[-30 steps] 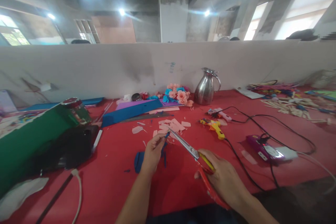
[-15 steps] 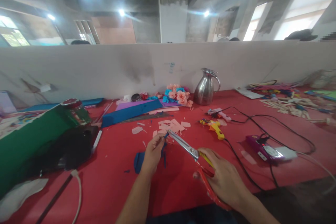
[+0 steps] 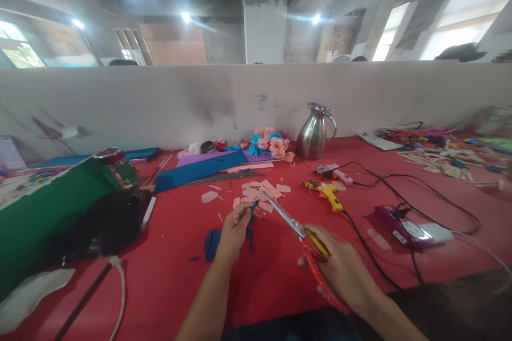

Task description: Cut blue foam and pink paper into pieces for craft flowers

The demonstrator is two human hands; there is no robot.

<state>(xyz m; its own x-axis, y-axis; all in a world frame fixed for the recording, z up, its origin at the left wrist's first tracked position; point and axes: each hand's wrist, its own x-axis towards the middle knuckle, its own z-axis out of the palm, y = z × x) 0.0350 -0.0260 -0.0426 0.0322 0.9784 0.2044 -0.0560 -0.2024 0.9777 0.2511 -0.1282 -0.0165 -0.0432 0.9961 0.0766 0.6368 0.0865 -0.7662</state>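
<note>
My left hand (image 3: 237, 222) pinches a small dark blue piece (image 3: 254, 204), likely paper, between thumb and fingertips. In my right hand (image 3: 342, 266) is a pair of scissors (image 3: 286, 216) with red and yellow handles, its blades close together and pointing away to the upper left. Their tips lie just right of the blue piece, apart from it. Under and beside my left wrist rest blue paper pieces (image 3: 212, 245) on the red table (image 3: 168, 287). Cut pink paper pieces (image 3: 252, 192) are scattered just beyond my fingertips.
A yellow glue gun (image 3: 330, 197) lies to the right, its cord running toward a purple power strip (image 3: 390, 224). Pink and blue paper flowers (image 3: 276, 145) and a steel jug (image 3: 313, 133) stand at the back. A green board (image 3: 52, 208) and a lidded jar (image 3: 118, 168) are leftward.
The scissors have moved slightly right, away from the blue piece, and their blades have come together. My left hand stays nearly in place, still pinching the piece.
</note>
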